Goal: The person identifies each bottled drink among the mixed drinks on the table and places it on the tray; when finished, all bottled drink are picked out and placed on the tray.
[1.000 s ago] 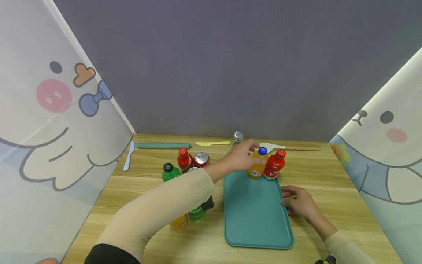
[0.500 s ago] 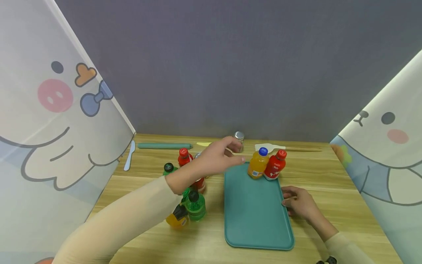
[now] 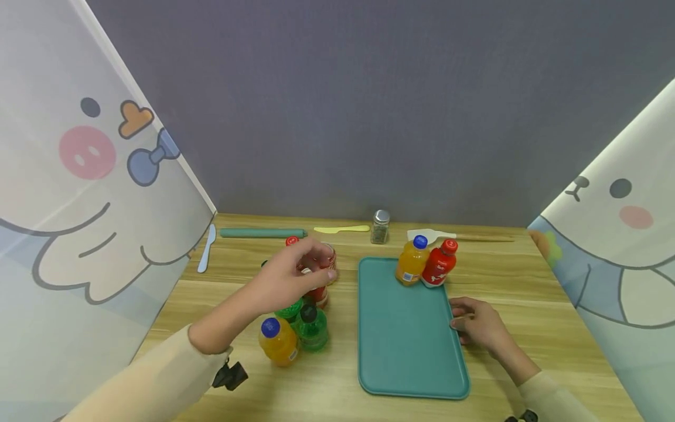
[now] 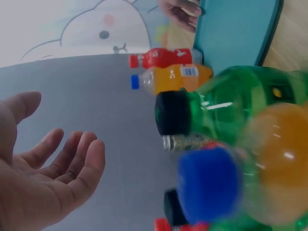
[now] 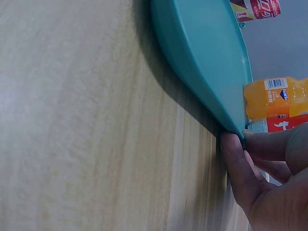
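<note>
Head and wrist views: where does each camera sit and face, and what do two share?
Head: worn there, facing forward-down at the teal tray; left hand, right hand show.
Left wrist: worn there, facing past a green plastic bottle to the grey backdrop; both hands show.
Right wrist: worn there, facing along the tray's edge; right hand shows.
Both wrist views share the tray.

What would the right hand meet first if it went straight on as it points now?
The teal tray, since the right hand pinches its rim. Beyond that, perhaps the red bottle or the orange bottle beside it; which one is unclear.
</note>
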`<state>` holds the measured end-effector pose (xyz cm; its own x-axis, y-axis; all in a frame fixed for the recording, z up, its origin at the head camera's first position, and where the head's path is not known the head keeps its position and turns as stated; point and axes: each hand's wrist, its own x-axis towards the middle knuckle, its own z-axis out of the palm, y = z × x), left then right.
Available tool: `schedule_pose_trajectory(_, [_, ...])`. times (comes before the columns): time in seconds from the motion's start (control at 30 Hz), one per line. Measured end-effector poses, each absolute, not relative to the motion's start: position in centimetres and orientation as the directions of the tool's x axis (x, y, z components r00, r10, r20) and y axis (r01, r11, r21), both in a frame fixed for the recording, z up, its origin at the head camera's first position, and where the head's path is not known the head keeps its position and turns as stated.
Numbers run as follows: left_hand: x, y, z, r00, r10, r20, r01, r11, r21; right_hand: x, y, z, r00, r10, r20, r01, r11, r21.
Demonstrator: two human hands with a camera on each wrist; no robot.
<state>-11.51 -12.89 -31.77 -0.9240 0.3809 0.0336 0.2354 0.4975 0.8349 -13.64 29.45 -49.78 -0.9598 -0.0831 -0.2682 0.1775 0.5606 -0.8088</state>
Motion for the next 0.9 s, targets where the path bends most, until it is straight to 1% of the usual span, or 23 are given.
schedule_pose_trajectory(0.2, [-9.0,-15.7,-32.9,-0.944,0.322,0.073,0.243,0.529,0.813,-13.6,29.5,-49.7,-0.960,-0.089,-0.266,0.173,0.561,-0.809])
schedule_pose_trajectory(0.33, [-7.7,-17.2,-33.6,-0.957,0.280,0.068,0.218,0.550,0.806,-13.6,29.4,-49.6,-0.960,-0.091,-0.266,0.171,0.561,-0.810])
schedule_pose_trajectory(0.53, [-5.8,-19.4,-35.2,-0.967,0.250,0.055,0.188,0.545,0.817,-13.8,29.4,-49.7,-0.958,-0.092,-0.273,0.176,0.564,-0.807])
schedule_pose_trajectory(0.7, [-4.6,-20.8,-36.7,-0.979,0.205,0.025,0.136,0.550,0.824,-13.9,29.4,-49.9,-0.958,-0.086,-0.274,0.180,0.564,-0.806])
schedule_pose_trajectory(0.9, [-3.8,-21.7,-38.7,-0.985,0.162,-0.059,0.040,0.553,0.833,-13.8,29.4,-49.8,-0.958,-0.081,-0.274,0.183,0.562,-0.807])
